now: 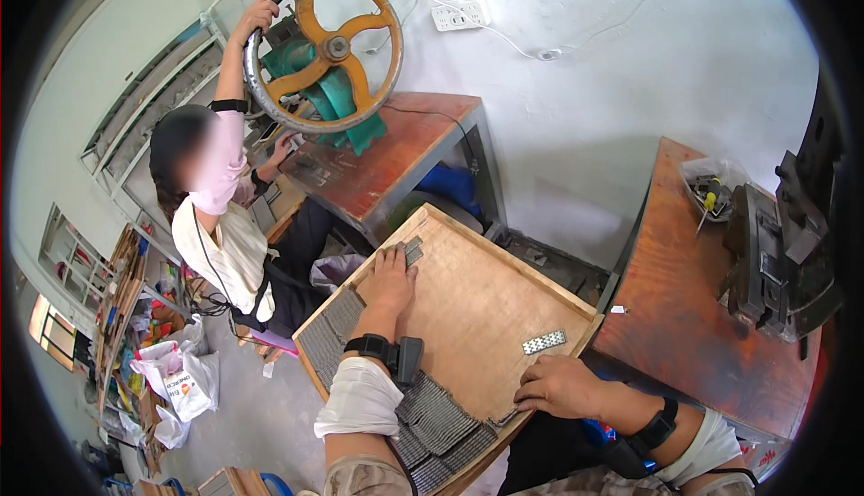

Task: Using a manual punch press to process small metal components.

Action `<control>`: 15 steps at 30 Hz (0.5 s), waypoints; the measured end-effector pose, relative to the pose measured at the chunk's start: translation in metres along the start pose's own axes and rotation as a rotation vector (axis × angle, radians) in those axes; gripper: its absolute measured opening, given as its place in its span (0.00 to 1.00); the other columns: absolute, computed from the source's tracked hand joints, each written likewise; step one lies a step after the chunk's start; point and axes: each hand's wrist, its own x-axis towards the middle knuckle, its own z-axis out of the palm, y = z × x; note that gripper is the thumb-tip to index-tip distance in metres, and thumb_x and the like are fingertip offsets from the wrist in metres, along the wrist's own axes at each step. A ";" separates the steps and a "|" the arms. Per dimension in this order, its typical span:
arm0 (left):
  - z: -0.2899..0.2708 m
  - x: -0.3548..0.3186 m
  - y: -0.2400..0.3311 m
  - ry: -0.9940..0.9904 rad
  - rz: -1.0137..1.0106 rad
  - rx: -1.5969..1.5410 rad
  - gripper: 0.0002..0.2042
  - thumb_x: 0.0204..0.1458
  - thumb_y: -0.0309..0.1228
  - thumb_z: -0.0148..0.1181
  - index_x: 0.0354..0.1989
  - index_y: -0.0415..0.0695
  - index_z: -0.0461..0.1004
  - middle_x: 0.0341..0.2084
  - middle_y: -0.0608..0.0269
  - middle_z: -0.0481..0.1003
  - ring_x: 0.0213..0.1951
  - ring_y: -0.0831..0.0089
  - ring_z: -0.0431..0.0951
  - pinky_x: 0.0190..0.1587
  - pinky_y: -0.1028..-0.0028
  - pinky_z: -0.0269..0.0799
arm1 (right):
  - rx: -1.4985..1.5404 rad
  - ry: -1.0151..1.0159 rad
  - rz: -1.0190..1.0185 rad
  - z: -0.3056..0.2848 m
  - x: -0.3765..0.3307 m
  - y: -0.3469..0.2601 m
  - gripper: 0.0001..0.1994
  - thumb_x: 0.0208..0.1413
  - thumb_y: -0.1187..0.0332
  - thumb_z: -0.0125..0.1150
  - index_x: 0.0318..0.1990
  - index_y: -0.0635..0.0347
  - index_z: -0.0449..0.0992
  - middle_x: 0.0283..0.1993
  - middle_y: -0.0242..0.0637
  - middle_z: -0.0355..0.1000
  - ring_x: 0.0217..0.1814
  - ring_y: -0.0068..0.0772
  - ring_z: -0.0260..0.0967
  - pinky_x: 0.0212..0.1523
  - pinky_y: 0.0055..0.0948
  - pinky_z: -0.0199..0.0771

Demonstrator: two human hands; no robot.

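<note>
A shallow wooden tray (499, 271) lies tilted in front of me. Rows of thin dark-grey strips (441, 419) are packed along its left and near sides. My left hand (389, 282) lies flat inside the tray, its fingers stretched against a few small grey pieces (412, 251) by the far-left wall. At the near right edge of the tray, my right hand (562, 390) has its fingers bent and close together; whatever may be under them is hidden. Just beyond it rests a small light plate with dark dots (544, 343) on the bare tray bottom.
At the left, a seated person (225, 217) grips a large handwheel (336, 49) on a green press above a red-brown table (378, 167). On the right, a wooden bench (652, 289) carries a dark metal machine (778, 253) and a plastic tub of tools (711, 188). White bags (180, 374) lie on the floor.
</note>
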 end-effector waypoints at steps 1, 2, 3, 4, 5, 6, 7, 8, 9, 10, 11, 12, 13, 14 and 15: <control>0.001 0.000 0.006 0.047 -0.003 0.089 0.25 0.53 0.37 0.53 0.59 0.41 0.61 0.57 0.54 0.63 0.61 0.55 0.58 0.61 0.63 0.57 | -0.003 0.013 -0.002 0.000 -0.001 0.001 0.08 0.47 0.58 0.62 0.31 0.48 0.79 0.33 0.27 0.71 0.38 0.35 0.67 0.37 0.34 0.70; -0.002 0.001 0.008 0.047 -0.001 0.086 0.25 0.53 0.37 0.53 0.59 0.41 0.61 0.57 0.54 0.63 0.61 0.55 0.58 0.61 0.63 0.57 | -0.004 0.013 0.001 0.000 0.000 0.001 0.08 0.47 0.58 0.62 0.31 0.48 0.79 0.33 0.27 0.71 0.38 0.35 0.67 0.37 0.34 0.70; -0.008 -0.001 0.011 0.043 0.006 0.097 0.25 0.54 0.37 0.52 0.59 0.41 0.61 0.57 0.55 0.63 0.61 0.56 0.58 0.60 0.63 0.57 | 0.001 0.016 -0.004 0.000 0.000 0.000 0.08 0.47 0.58 0.62 0.31 0.48 0.79 0.33 0.27 0.71 0.38 0.35 0.67 0.37 0.34 0.70; -0.011 0.000 0.013 0.039 0.014 0.108 0.25 0.54 0.38 0.51 0.59 0.42 0.61 0.57 0.57 0.64 0.61 0.57 0.58 0.60 0.62 0.57 | 0.007 0.018 -0.007 0.000 0.000 0.000 0.08 0.47 0.58 0.62 0.31 0.48 0.79 0.33 0.26 0.71 0.38 0.35 0.67 0.37 0.34 0.70; -0.010 0.003 0.012 0.037 0.015 0.107 0.25 0.54 0.38 0.51 0.59 0.42 0.61 0.57 0.57 0.64 0.61 0.57 0.58 0.60 0.62 0.57 | 0.008 0.018 -0.005 0.000 0.001 0.001 0.08 0.47 0.58 0.62 0.31 0.48 0.79 0.33 0.26 0.71 0.38 0.35 0.67 0.37 0.34 0.70; -0.010 0.007 0.010 0.028 0.034 0.109 0.24 0.54 0.38 0.51 0.59 0.42 0.61 0.57 0.57 0.63 0.60 0.57 0.59 0.60 0.62 0.57 | 0.011 0.008 -0.005 -0.001 0.001 0.000 0.08 0.47 0.58 0.63 0.32 0.48 0.79 0.33 0.26 0.71 0.38 0.35 0.67 0.37 0.34 0.69; -0.008 0.009 0.008 0.020 0.054 0.111 0.24 0.55 0.38 0.51 0.59 0.42 0.61 0.57 0.57 0.63 0.60 0.58 0.60 0.60 0.62 0.57 | 0.014 -0.001 -0.004 -0.001 0.001 0.000 0.08 0.47 0.58 0.63 0.32 0.47 0.79 0.33 0.26 0.71 0.38 0.35 0.67 0.37 0.33 0.69; -0.005 0.010 0.007 0.018 0.053 0.112 0.24 0.55 0.38 0.51 0.59 0.42 0.61 0.57 0.57 0.63 0.60 0.58 0.60 0.60 0.62 0.57 | 0.016 -0.001 -0.005 -0.002 0.002 0.000 0.08 0.47 0.58 0.63 0.32 0.47 0.79 0.33 0.26 0.71 0.38 0.35 0.67 0.37 0.33 0.69; -0.003 0.013 0.010 0.030 0.036 0.068 0.24 0.54 0.37 0.52 0.58 0.41 0.63 0.56 0.56 0.63 0.59 0.58 0.60 0.60 0.62 0.56 | 0.013 -0.004 -0.003 -0.002 0.001 0.000 0.08 0.47 0.58 0.63 0.32 0.48 0.79 0.33 0.27 0.71 0.38 0.35 0.67 0.37 0.33 0.69; -0.002 0.015 0.012 0.041 0.020 0.023 0.23 0.53 0.36 0.53 0.56 0.40 0.65 0.56 0.54 0.64 0.59 0.58 0.60 0.60 0.61 0.56 | 0.010 -0.006 -0.002 -0.003 0.001 0.000 0.08 0.47 0.58 0.63 0.33 0.48 0.79 0.33 0.27 0.71 0.38 0.35 0.67 0.37 0.33 0.69; -0.003 0.017 0.013 0.043 0.024 0.023 0.23 0.53 0.36 0.53 0.56 0.40 0.65 0.56 0.54 0.64 0.59 0.58 0.60 0.60 0.61 0.56 | 0.008 -0.003 0.000 -0.004 0.001 -0.001 0.08 0.47 0.58 0.63 0.33 0.48 0.79 0.33 0.27 0.71 0.38 0.35 0.67 0.37 0.33 0.69; -0.007 0.017 0.015 0.040 -0.014 -0.071 0.23 0.51 0.35 0.56 0.55 0.40 0.65 0.54 0.53 0.65 0.57 0.57 0.62 0.59 0.62 0.57 | 0.017 0.007 -0.006 -0.003 0.001 0.000 0.09 0.46 0.58 0.63 0.33 0.48 0.79 0.32 0.27 0.70 0.38 0.35 0.67 0.37 0.33 0.69; -0.010 0.018 0.016 0.037 -0.052 -0.165 0.24 0.49 0.34 0.58 0.55 0.39 0.66 0.53 0.52 0.67 0.56 0.55 0.64 0.59 0.63 0.58 | 0.025 0.017 -0.012 -0.003 0.000 0.000 0.09 0.46 0.58 0.63 0.33 0.48 0.79 0.32 0.28 0.70 0.38 0.35 0.67 0.37 0.33 0.69; -0.011 0.018 0.015 0.036 -0.049 -0.164 0.24 0.49 0.34 0.58 0.55 0.39 0.66 0.53 0.52 0.67 0.56 0.55 0.64 0.59 0.63 0.58 | 0.026 0.020 -0.010 -0.003 0.001 0.000 0.09 0.46 0.58 0.63 0.33 0.48 0.79 0.32 0.28 0.70 0.38 0.35 0.67 0.37 0.33 0.69; -0.012 0.018 0.013 0.052 -0.106 -0.249 0.24 0.47 0.33 0.60 0.53 0.39 0.67 0.51 0.51 0.68 0.54 0.54 0.65 0.58 0.63 0.59 | 0.026 0.019 -0.009 -0.003 0.001 0.000 0.09 0.46 0.58 0.63 0.33 0.49 0.79 0.32 0.28 0.70 0.38 0.35 0.67 0.37 0.32 0.69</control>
